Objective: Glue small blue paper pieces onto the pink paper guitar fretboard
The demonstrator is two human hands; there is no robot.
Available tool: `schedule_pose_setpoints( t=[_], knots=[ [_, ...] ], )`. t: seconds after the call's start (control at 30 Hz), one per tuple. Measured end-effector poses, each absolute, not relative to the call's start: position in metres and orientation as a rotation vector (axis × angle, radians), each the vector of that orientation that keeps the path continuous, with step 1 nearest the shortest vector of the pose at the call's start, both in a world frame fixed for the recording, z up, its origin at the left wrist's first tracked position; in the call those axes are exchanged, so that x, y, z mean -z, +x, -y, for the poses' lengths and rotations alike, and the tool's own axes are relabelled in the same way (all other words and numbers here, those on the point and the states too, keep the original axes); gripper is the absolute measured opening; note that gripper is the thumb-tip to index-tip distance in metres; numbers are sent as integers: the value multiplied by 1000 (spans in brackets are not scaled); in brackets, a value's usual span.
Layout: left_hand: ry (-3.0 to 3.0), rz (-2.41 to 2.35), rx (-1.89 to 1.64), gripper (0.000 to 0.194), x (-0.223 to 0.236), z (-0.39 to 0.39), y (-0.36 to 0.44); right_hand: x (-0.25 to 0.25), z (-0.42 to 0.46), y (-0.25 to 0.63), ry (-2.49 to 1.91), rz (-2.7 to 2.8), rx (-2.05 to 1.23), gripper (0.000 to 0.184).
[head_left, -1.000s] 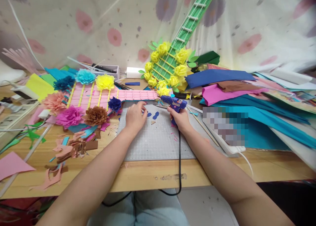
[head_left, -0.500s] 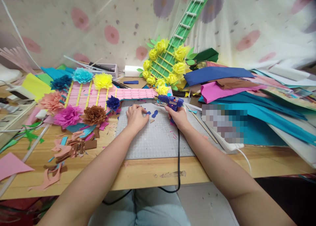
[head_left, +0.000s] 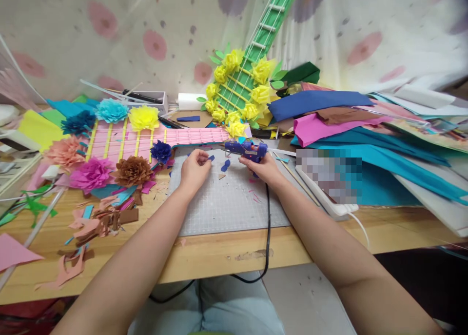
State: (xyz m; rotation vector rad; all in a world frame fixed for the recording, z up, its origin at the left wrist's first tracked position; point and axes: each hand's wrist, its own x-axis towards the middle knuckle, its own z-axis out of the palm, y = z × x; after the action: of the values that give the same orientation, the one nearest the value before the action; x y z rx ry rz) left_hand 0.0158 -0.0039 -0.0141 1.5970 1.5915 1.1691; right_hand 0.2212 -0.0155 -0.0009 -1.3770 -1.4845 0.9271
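My right hand point(head_left: 263, 169) is wrapped around the grip of a dark blue hot glue gun point(head_left: 248, 150), its nozzle pointing left and its black cord point(head_left: 268, 218) running down over the table's front edge. A white glue stick point(head_left: 281, 152) sticks out of the gun's back. Left of the nozzle, my left hand point(head_left: 195, 171) pinches a small dark blue paper piece point(head_left: 211, 158) between thumb and fingers. Another blue paper piece point(head_left: 225, 165) lies on the grey cutting mat point(head_left: 219, 208) between both hands. A pink paper guitar point(head_left: 141, 140) with paper flowers lies behind my left hand.
A green guitar point(head_left: 234, 91) with yellow flowers leans against the back curtain. Folded coloured paper point(head_left: 365, 159) is piled at the right, beside a white power strip point(head_left: 336, 210). Brown and peach paper scraps point(head_left: 104, 218) lie at the left. A thin stick point(head_left: 298, 181) rests near my right hand.
My left fingers have closed on the small blue paper piece and lifted it slightly from the mat. The glue gun stays in my right hand. The view has shifted a little to the right.
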Motion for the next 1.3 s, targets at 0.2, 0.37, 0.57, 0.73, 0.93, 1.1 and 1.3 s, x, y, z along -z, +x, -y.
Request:
schedule_pose_setpoints(
  t=[0.2,0.37,0.57,0.73,0.93,1.1,1.3],
  knots=[
    [1580,-1625,-1142,9,10,6,16,-1,18,224,-1348,1793,-853,39],
    [1592,-1705,-1100,11,8,8,17,-5,20,221,-1340,1857,-785,38],
    [1573,-1729,-1115,13,8,8,16,-7,21,221,-1399,1859,-757,35],
    [1564,-1710,-1131,13,9,7,16,-3,20,222,-1382,1858,-765,34],
    [1555,-1699,-1128,14,8,8,17,-3,20,221,-1371,1842,-784,34],
    [1571,-1704,-1118,15,10,7,17,-2,19,221,-1385,1831,-801,38],
    [1573,-1700,-1093,15,9,7,17,-3,20,221,-1377,1817,-795,35]
  ],
)
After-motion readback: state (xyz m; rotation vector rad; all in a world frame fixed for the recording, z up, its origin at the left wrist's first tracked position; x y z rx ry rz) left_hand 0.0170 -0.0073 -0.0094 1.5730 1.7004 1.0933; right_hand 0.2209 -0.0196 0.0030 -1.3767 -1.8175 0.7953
